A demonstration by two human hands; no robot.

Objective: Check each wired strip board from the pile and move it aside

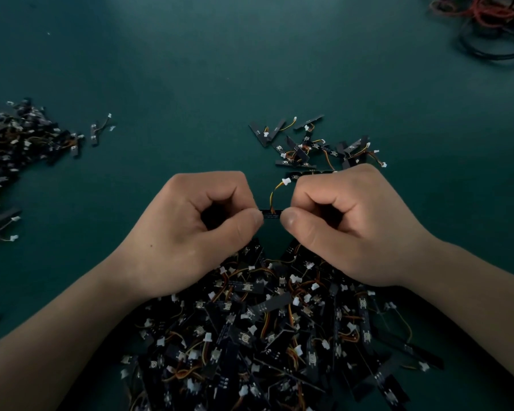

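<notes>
A thin black strip board (271, 215) with a short yellow-orange wire and a white plug (285, 182) hangs between both hands above the near pile. My left hand (190, 229) pinches its left end between thumb and curled fingers. My right hand (353, 223) pinches its right end the same way. Most of the board is hidden by the fingers. Below the hands lies a large pile of black strip boards (264, 336) with white plugs and orange wires.
A small scatter of strip boards (312, 143) lies just beyond my right hand. Another heap of boards (15, 149) sits at the left edge. A tangle of red and black cables (493, 22) lies at the far right on the green table (190, 84).
</notes>
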